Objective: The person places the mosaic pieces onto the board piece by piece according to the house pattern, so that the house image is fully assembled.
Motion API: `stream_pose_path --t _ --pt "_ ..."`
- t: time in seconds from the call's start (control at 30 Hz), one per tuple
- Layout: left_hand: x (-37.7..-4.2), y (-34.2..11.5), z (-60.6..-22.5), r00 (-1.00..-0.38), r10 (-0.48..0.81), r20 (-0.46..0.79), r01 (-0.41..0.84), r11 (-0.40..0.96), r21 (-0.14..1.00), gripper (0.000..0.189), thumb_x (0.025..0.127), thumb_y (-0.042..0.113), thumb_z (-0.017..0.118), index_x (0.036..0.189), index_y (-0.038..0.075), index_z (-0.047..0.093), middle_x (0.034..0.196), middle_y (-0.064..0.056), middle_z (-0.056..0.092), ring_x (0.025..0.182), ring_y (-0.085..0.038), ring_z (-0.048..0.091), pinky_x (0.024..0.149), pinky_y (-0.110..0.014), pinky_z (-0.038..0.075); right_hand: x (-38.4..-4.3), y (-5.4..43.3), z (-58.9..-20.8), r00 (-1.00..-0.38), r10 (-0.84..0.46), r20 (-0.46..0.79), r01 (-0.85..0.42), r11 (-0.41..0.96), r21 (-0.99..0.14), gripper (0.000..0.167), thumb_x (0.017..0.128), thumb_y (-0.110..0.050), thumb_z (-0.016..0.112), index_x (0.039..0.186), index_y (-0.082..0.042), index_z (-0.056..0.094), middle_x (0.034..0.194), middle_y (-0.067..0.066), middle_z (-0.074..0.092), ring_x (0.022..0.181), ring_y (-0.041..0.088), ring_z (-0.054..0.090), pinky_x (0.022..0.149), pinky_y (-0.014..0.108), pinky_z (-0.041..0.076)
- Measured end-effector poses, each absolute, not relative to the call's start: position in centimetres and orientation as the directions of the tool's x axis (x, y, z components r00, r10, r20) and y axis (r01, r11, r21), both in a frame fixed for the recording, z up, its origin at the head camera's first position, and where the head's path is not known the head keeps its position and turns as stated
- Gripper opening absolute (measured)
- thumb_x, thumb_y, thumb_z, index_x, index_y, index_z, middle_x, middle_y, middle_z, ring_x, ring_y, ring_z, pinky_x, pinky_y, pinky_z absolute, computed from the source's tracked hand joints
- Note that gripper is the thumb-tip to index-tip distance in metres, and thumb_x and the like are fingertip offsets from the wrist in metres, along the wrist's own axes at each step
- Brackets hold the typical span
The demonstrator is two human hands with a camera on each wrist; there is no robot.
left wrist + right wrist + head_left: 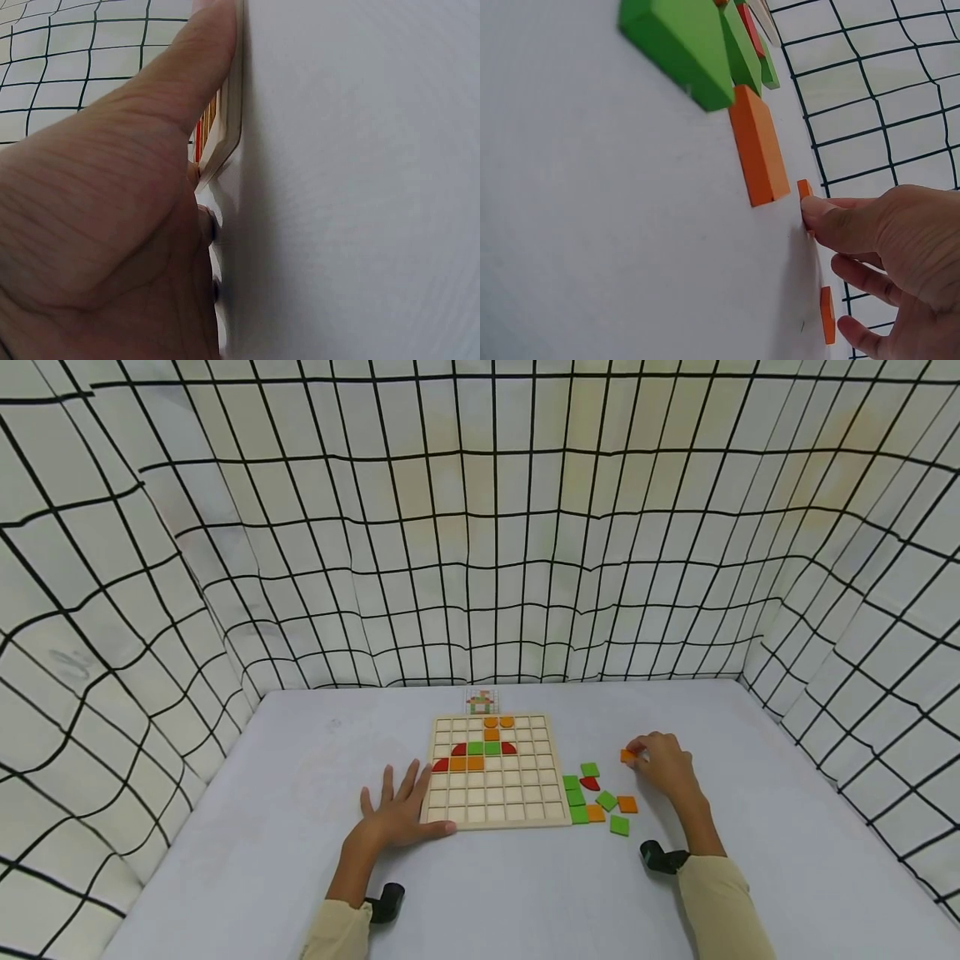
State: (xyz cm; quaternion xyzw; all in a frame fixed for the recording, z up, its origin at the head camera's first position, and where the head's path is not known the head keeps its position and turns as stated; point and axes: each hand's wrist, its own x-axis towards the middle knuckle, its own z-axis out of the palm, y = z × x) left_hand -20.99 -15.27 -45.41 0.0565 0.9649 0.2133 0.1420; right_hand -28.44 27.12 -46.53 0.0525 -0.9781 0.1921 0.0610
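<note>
My right hand (663, 766) pinches an orange square tile (626, 756) between thumb and fingertips, to the right of the loose tiles. In the right wrist view the held tile (805, 189) is partly covered by the thumb, and another orange tile (828, 315) lies beyond the lower fingers. My left hand (397, 817) spreads its fingers at the near left corner of a wooden grid board (510, 793), thumb along the near edge. On the board are orange round pieces (491, 722), orange squares (457, 763), green squares (475, 748) and red quarter-round pieces (441, 765).
Right of the board lie several green tiles (618, 825), orange tiles (627, 804) and a red quarter-round piece (590, 783). A small pattern card (482, 702) lies behind the board. White walls with black netting (495, 568) surround the white table (300, 827).
</note>
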Motion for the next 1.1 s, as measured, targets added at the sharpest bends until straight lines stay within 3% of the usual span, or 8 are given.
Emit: stream_pose_path --t 1.1 --pt "-21.0 -15.5 -45.8 -0.954 0.168 -0.248 0.049 0.904 0.424 0.109 0.078 0.064 0.069 0.158 0.014 0.015 0.166 -0.013 0.004 0.149 -0.046 -0.011 0.11 -0.073 -0.007 -28.7 26.1 -46.4 -0.983 -0.111 0.146 -0.155 0.927 -0.34 0.022 0.091 -0.019 0.069 0.106 -0.003 0.069 0.111 0.019 0.064 0.111 0.039 0.052 0.089 0.07 0.041"
